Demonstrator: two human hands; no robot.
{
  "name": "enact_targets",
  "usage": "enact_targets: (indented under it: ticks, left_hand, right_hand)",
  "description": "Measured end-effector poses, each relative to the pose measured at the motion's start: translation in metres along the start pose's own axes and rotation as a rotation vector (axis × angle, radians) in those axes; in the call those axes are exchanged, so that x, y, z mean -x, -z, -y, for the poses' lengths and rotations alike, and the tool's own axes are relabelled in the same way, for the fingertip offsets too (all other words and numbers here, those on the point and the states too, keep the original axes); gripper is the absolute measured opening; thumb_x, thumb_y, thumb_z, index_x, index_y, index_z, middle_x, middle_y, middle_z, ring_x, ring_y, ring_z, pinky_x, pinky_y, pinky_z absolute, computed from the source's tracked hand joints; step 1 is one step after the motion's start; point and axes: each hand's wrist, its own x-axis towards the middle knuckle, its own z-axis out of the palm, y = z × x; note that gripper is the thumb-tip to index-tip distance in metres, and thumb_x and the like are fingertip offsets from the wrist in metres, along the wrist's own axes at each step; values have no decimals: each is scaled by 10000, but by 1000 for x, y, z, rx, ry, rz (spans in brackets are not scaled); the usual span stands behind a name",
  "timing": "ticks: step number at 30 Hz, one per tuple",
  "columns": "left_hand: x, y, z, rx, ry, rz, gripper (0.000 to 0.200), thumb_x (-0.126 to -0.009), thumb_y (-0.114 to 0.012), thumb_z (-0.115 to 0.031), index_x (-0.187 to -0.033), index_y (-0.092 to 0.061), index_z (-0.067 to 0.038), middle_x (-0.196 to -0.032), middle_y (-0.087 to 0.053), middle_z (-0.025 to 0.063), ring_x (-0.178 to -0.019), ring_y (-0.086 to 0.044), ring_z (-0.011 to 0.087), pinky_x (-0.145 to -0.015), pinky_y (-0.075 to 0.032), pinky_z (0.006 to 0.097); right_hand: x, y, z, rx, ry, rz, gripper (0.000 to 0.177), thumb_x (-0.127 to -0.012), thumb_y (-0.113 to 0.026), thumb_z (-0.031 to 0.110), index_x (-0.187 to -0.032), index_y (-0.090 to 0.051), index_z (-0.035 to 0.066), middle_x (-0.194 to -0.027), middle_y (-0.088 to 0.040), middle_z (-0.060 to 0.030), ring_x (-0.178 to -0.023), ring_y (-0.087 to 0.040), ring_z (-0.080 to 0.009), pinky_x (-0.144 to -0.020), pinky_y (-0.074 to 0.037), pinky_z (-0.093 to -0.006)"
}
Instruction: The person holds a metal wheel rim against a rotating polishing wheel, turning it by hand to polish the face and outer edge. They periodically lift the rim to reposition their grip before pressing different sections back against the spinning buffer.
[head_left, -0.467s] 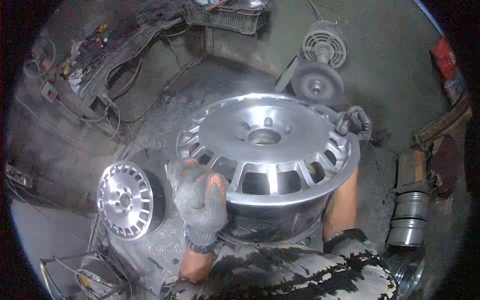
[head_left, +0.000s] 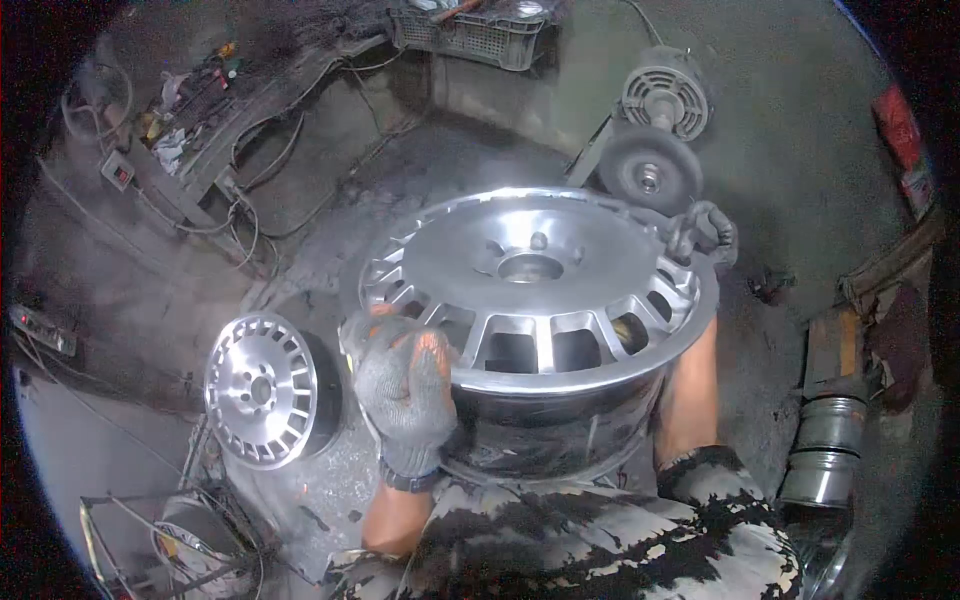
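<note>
A large silver alloy wheel rim [head_left: 470, 245] is tilted face-up in front of my body, with slots around its edge and a round hole at the centre. My left hand [head_left: 400, 375], in a grey knitted glove with orange fingertips showing, is closed on the near-left edge of the rim. At the far-right edge, my right hand [head_left: 703, 235] wears a darker grey glove and has its fingers hooked over the lip. The rim's dark barrel hides part of my right forearm. Just beyond my right hand is the polishing wheel [head_left: 650, 172] on a motor.
The motor [head_left: 664, 95] stands behind the polishing wheel. A second wheel rim [head_left: 262, 390] leans at the left. Stacked metal barrels [head_left: 830, 425] stand at the right. A plastic crate [head_left: 470, 38] is at the back, and a cluttered bench with cables [head_left: 265, 120] runs along the left.
The view has shifted slightly, so the surroundings sit a little further right. The rim's far-right side is slightly nearer the polishing wheel in view. Both hands keep their hold.
</note>
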Motion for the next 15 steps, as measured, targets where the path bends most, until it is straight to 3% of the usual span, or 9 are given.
enact_targets:
  ticks: [3, 4, 7, 8, 9, 11, 13, 15]
  left_hand:
    - [-1, -6, 10, 21, -18, -107, 229, -932, -621, -146, -762, -719, -29, -808, -659, 119, -969, -594, 356, -1067, -437, 503]
    - [-4, -6, 15, 43, -15, -100, 256, -938, -607, -163, -746, -713, -31, -816, -659, 118, -966, -600, 356, -1066, -440, 504]
    - [-13, 5, 37, 62, -10, -82, 324, -951, -567, -201, -702, -693, -36, -831, -658, 117, -951, -617, 350, -1055, -455, 503]
    - [-15, 6, 48, 40, -16, -86, 339, -953, -555, -205, -689, -686, -37, -833, -657, 117, -940, -623, 345, -1046, -464, 502]
    - [-16, 8, 62, 18, -23, -89, 354, -955, -543, -209, -676, -679, -37, -834, -656, 118, -930, -629, 340, -1037, -473, 500]
    - [-11, 7, 100, 157, -2, -91, 320, -1019, -527, -223, -893, -704, 11, -797, -661, 91, -979, -638, 251, -987, -510, 403]
    - [-10, -2, 111, 332, 138, -175, 372, -984, -532, -239, -744, -688, -2, -740, -649, 100, -910, -638, 269, -1006, -495, 467]
    - [-13, -4, 111, 395, 197, -192, 423, -971, -536, -265, -673, -684, -4, -702, -644, 100, -882, -635, 279, -1021, -478, 503]
  right_hand:
    - [8, -8, 12, 3, -29, -67, 358, -1032, -459, 288, -987, -611, -33, -538, -556, -103, -490, -540, -229, -478, -450, -350]
    - [5, 5, 10, -23, 32, 94, 352, -1048, -446, 277, -1001, -608, -32, -542, -552, -102, -469, -533, -235, -478, -452, -349]
    - [27, -32, 33, 237, 86, -61, 360, -1071, -414, 270, -985, -602, -25, -578, -576, -110, -455, -521, -228, -474, -447, -347]
    - [28, -30, 36, 390, 195, 109, 337, -1078, -431, 241, -991, -602, -36, -607, -574, -98, -456, -508, -202, -478, -450, -333]
    - [37, -30, 37, 339, 181, 74, 310, -1076, -468, 237, -996, -603, -30, -606, -580, -90, -485, -522, -193, -500, -448, -320]
    - [54, -66, 51, 234, 167, 12, 264, -1072, -542, 231, -1007, -604, -18, -603, -591, -72, -544, -549, -175, -544, -444, -295]
    - [52, -25, 40, 378, 192, -91, 279, -1075, -518, 251, -1012, -605, -6, -627, -603, -67, -529, -542, -144, -509, -419, -269]
    - [67, -77, 60, 397, 112, -156, 290, -1074, -508, 265, -1012, -605, 0, -629, -606, -67, -523, -545, -132, -501, -410, -252]
